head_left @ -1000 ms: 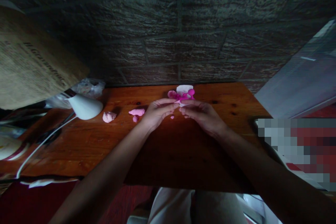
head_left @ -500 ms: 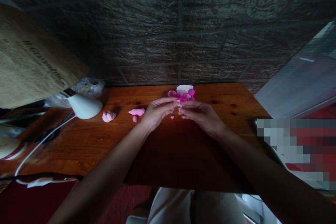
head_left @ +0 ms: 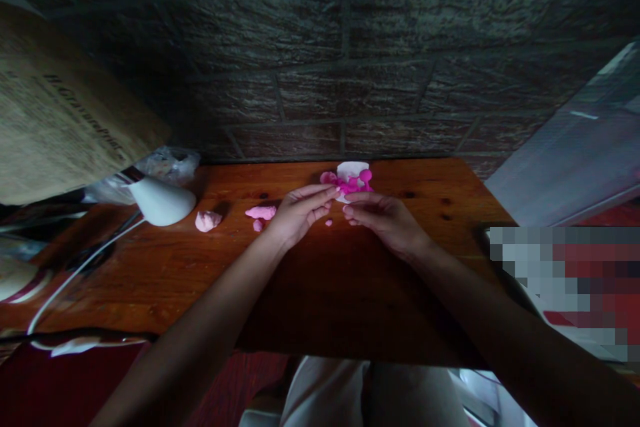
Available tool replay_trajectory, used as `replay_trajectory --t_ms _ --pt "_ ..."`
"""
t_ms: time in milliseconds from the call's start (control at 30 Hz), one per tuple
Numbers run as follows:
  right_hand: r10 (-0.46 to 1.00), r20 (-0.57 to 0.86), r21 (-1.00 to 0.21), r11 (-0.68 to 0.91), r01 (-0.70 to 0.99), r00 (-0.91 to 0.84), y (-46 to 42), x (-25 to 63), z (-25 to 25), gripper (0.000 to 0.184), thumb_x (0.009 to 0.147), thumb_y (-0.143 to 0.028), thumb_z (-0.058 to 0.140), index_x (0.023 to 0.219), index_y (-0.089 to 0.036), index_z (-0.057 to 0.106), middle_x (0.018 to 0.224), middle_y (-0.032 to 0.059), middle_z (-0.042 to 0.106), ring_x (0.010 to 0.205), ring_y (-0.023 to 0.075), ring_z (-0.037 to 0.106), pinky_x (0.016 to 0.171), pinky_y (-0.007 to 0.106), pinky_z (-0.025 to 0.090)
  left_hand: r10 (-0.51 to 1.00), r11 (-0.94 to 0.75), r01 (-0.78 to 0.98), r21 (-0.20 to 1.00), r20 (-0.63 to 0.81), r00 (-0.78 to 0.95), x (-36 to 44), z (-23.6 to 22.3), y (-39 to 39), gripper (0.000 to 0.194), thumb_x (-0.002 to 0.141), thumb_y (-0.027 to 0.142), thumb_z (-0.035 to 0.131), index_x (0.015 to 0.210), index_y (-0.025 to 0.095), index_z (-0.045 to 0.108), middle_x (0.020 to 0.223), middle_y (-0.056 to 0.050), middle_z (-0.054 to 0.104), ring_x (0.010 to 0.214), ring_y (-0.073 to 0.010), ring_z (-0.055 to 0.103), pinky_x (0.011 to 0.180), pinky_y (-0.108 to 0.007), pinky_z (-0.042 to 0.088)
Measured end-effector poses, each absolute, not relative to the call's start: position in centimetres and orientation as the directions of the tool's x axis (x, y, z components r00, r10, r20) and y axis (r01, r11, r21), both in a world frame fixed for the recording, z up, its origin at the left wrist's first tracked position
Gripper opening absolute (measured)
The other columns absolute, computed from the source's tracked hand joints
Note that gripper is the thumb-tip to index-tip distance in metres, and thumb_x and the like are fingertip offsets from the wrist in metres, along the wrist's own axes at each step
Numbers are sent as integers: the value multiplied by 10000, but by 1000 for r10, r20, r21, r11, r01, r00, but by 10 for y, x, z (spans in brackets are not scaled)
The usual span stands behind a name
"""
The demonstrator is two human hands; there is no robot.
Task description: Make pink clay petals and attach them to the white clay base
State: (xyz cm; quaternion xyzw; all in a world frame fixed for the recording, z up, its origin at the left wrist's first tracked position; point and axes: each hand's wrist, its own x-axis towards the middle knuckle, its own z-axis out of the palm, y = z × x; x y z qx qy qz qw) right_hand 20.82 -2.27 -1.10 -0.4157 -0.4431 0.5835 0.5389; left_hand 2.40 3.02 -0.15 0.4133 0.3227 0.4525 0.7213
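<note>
My left hand [head_left: 306, 212] is closed in a pinch, thumb against forefinger, just in front of some bright pink clay pieces [head_left: 353, 184]. Facing it, my right hand [head_left: 384, 219] has its thumb and fingers drawn together. Pale pink shows at both sets of fingertips; whether it is clay or fingernail I cannot tell. A narrow gap parts the two hands. The bright pink pieces, some rounded, lie on and around a white sheet [head_left: 353, 169], partly hidden by my fingers. On the wooden table below the gap rests a tiny pink ball [head_left: 329, 223].
Left of my hands lie a long pink clay lump [head_left: 261, 213], a smaller bit [head_left: 257, 225] and a pale pink lump [head_left: 208, 220]. Farther left stand a white lamp [head_left: 163, 203] with its cord and a brown paper bag [head_left: 65, 107]. A stone-patterned wall [head_left: 300, 93] closes the back.
My fingertips were almost meeting and are now slightly apart. The left fingers have shifted a little left. The clay pieces on the table have stayed in place.
</note>
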Motion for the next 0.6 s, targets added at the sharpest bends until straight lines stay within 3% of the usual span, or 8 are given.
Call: replay_trajectory --t_ms 600 --pt "994 81 -970 61 -234 -74 -23 209 -4 366 650 -385 937 916 -215 753 837 17 777 741 154 682 785 353 565 924 227 -374 899 -77 376 24 -1 28 284 575 190 969 823 184 830 857 -44 817 777 -91 717 723 -178 550"
